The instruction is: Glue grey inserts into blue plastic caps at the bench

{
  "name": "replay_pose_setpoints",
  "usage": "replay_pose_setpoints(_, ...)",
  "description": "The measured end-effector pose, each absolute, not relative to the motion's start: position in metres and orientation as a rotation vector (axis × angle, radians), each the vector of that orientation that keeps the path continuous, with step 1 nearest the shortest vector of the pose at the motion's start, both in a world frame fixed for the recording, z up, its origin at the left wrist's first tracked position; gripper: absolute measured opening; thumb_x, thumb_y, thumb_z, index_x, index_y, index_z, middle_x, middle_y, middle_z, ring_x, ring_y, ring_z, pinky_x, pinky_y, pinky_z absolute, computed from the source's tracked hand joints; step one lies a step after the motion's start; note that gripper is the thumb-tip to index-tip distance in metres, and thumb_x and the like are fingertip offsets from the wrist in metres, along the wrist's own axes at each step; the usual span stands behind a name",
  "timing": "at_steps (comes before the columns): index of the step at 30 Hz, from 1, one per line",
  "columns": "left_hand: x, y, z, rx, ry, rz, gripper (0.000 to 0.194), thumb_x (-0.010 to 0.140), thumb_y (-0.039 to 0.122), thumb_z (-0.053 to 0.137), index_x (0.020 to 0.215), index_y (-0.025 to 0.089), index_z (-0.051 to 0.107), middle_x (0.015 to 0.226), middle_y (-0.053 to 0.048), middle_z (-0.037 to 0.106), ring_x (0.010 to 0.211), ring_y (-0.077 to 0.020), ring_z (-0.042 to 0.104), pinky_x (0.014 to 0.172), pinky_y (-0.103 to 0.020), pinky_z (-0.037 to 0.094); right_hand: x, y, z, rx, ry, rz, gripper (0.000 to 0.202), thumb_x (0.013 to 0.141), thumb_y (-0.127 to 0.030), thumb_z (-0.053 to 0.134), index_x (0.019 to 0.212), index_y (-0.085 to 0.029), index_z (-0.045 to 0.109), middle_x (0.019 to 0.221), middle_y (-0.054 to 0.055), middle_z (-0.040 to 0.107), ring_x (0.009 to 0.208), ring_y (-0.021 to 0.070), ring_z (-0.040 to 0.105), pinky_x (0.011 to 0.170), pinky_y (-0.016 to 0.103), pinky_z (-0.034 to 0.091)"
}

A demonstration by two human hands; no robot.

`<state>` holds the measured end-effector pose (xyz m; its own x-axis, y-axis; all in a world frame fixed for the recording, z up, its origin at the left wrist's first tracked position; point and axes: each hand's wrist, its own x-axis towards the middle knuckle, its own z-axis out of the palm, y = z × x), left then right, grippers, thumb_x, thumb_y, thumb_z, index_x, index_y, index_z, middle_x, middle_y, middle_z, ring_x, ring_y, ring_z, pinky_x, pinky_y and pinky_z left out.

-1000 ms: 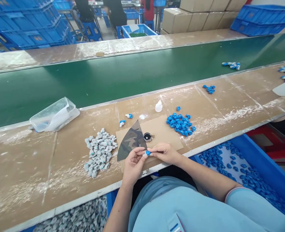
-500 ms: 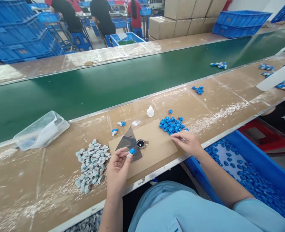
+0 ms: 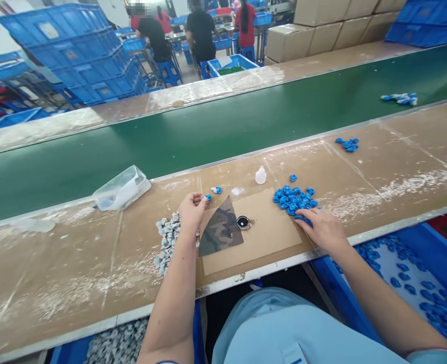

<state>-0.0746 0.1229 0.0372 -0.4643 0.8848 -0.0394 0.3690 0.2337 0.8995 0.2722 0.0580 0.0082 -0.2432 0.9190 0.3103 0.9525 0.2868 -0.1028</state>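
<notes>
My left hand (image 3: 193, 212) is closed in a pinch beside the grey pieces, with a small blue-and-white piece (image 3: 207, 197) at its fingertips. Just beyond lies another blue-and-white piece (image 3: 216, 190). Partly behind my left forearm is a pile of small grey pieces (image 3: 166, 240). My right hand (image 3: 322, 227) reaches the near edge of a pile of small blue pieces (image 3: 292, 198); thumb and fingers close around one blue piece (image 3: 303, 218). Between the hands, a cardboard sheet (image 3: 272, 242) bears a camouflage-patterned sheet (image 3: 221, 232) and a small round dish of dark liquid (image 3: 242, 222).
A small white bottle (image 3: 260, 175) stands behind the cardboard. At left lies a clear plastic container (image 3: 123, 189). A green conveyor belt (image 3: 208, 131) runs beyond the table. Blue bins with blue pieces (image 3: 401, 278) and grey pieces (image 3: 117, 344) are below the edge. Several people sit farther back.
My left hand has moved away from me, from over the camouflage sheet to beside the blue-and-white pieces. My right hand has closed in on the blue pile. The view has swung left.
</notes>
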Motion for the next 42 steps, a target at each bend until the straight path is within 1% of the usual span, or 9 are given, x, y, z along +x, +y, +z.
replay_pose_setpoints(6, -0.098, 0.092, 0.046, 1.238, 2.035, 1.182, 0.011, 0.064, 0.022, 0.059, 0.075, 0.019, 0.062, 0.071, -0.002, 0.067, 0.069, -0.0168, 0.062, 0.076, -0.033, 0.051, 0.274, 0.060, 0.005, -1.692, -2.225, -0.071, 0.016, 0.086, -0.025, 0.054, 0.090, -0.024, 0.069, 0.078, 0.005, 0.067, 0.073, 0.0223, 0.061, 0.064, 0.031, 0.044)
replay_pose_setpoints(9, -0.110, 0.063, 0.044, 1.538, 2.020, 1.020, 0.006, 0.061, 0.023, 0.062, 0.066, 0.024, 0.064, 0.067, -0.002, 0.067, 0.067, -0.0212, 0.059, 0.076, -0.038, 0.047, 0.274, 0.061, 0.005, -1.606, -2.194, 0.024, 0.016, 0.086, -0.028, 0.054, 0.091, -0.023, 0.068, 0.077, 0.005, 0.066, 0.068, 0.0208, 0.061, 0.062, 0.032, 0.046)
replay_pose_setpoints(12, -0.111, 0.045, 0.033, 1.821, 1.971, 0.893, 0.010, 0.059, 0.019, 0.062, 0.065, 0.026, 0.066, 0.072, -0.005, 0.069, 0.076, -0.0274, 0.059, 0.081, -0.043, 0.043, 0.271, 0.062, 0.009, -1.523, -2.121, 0.131, 0.017, 0.086, -0.032, 0.054, 0.091, -0.023, 0.067, 0.080, 0.005, 0.065, 0.063, 0.0188, 0.061, 0.060, 0.032, 0.050)
replay_pose_setpoints(17, -0.105, 0.040, 0.014, 1.946, 2.018, 0.867, 0.001, 0.066, 0.024, 0.062, 0.065, 0.025, 0.063, 0.073, -0.007, 0.067, 0.077, -0.0284, 0.056, 0.080, -0.043, 0.041, 0.254, 0.061, 0.020, -1.415, -2.037, 0.346, 0.016, 0.086, -0.035, 0.057, 0.089, -0.023, 0.066, 0.083, 0.005, 0.067, 0.062, 0.0166, 0.062, 0.061, 0.031, 0.054)
replay_pose_setpoints(23, -0.106, 0.036, 0.011, 2.002, 1.982, 0.862, 0.012, 0.074, 0.021, 0.051, 0.071, 0.024, 0.063, 0.081, -0.009, 0.066, 0.078, -0.0273, 0.058, 0.078, -0.042, 0.043, 0.219, 0.064, 0.027, -1.282, -1.959, 0.750, 0.019, 0.081, -0.038, 0.065, 0.086, -0.021, 0.068, 0.074, 0.001, 0.070, 0.061, 0.0141, 0.065, 0.057, 0.025, 0.056)
replay_pose_setpoints(28, -0.087, 0.019, 0.016, 1.774, 1.903, 1.302, 0.017, 0.081, 0.024, 0.050, 0.088, 0.022, 0.066, 0.099, -0.010, 0.066, 0.099, -0.0243, 0.060, 0.093, -0.041, 0.044, 0.193, 0.073, 0.031, -1.087, -2.045, 0.681, 0.014, 0.085, -0.029, 0.063, 0.093, -0.023, 0.072, 0.088, 0.004, 0.074, 0.081, 0.0158, 0.068, 0.075, 0.027, 0.056)
replay_pose_setpoints(31, -0.067, 0.007, 0.014, 1.422, 1.737, 1.463, 0.015, 0.078, 0.029, 0.059, 0.087, 0.021, 0.067, 0.097, -0.008, 0.067, 0.096, -0.0213, 0.062, 0.092, -0.038, 0.047, 0.184, 0.076, 0.033, -1.051, -2.108, 0.634, 0.018, 0.087, -0.022, 0.060, 0.099, -0.025, 0.072, 0.094, 0.003, 0.074, 0.087, 0.0159, 0.068, 0.080, 0.028, 0.055)
replay_pose_setpoints(35, -0.042, -0.004, 0.007, 1.026, 1.517, 1.468, 0.022, 0.069, 0.032, 0.070, 0.086, 0.019, 0.069, 0.091, -0.006, 0.065, 0.085, -0.0175, 0.063, 0.082, -0.033, 0.052, 0.176, 0.080, 0.034, -1.046, -2.194, 0.612, 0.021, 0.087, -0.019, 0.059, 0.103, -0.025, 0.071, 0.096, 0.003, 0.074, 0.088, 0.0167, 0.068, 0.079, 0.028, 0.055)
replay_pose_setpoints(42, -0.029, -0.007, 0.002, 0.873, 1.437, 1.376, 0.026, 0.066, 0.033, 0.074, 0.087, 0.018, 0.071, 0.083, -0.005, 0.066, 0.078, -0.0150, 0.062, 0.079, -0.031, 0.052, 0.172, 0.081, 0.036, -1.019, -2.258, 0.564, 0.020, 0.089, -0.020, 0.057, 0.102, -0.026, 0.070, 0.094, 0.003, 0.073, 0.088, 0.0164, 0.068, 0.080, 0.028, 0.055)
